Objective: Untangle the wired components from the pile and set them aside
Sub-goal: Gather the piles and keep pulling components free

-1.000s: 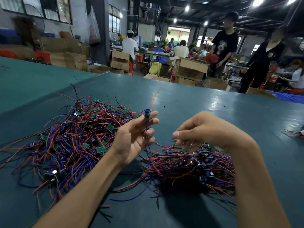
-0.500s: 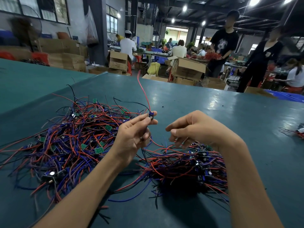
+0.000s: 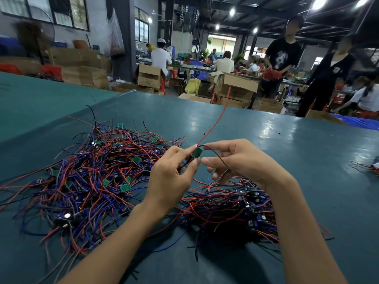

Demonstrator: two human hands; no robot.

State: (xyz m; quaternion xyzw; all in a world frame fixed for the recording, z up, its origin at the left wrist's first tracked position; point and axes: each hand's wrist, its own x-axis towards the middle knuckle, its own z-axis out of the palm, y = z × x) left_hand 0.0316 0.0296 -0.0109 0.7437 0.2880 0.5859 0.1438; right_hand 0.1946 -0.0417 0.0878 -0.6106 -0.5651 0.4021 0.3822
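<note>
A big tangled pile point(image 3: 92, 177) of red, blue and black wires with small green boards covers the table's left. A second, tidier heap point(image 3: 231, 208) lies under my right wrist. My left hand point(image 3: 172, 177) pinches one small green board point(image 3: 197, 153) between thumb and forefinger, lifted above the table. Its red wire point(image 3: 217, 121) rises up and away; its black wire point(image 3: 219, 158) arcs right. My right hand point(image 3: 242, 162) pinches that black wire, fingers curled, close beside the board.
The dark teal table point(image 3: 266, 140) stretches far ahead and to the right. A few wired parts point(image 3: 369, 166) lie at the right edge. Beyond the far edge stand cardboard boxes point(image 3: 235, 87) and people at work.
My right hand has moved left, up to the left hand, and taken hold of the black wire. The board has turned green side up, and the red wire swung to the right.
</note>
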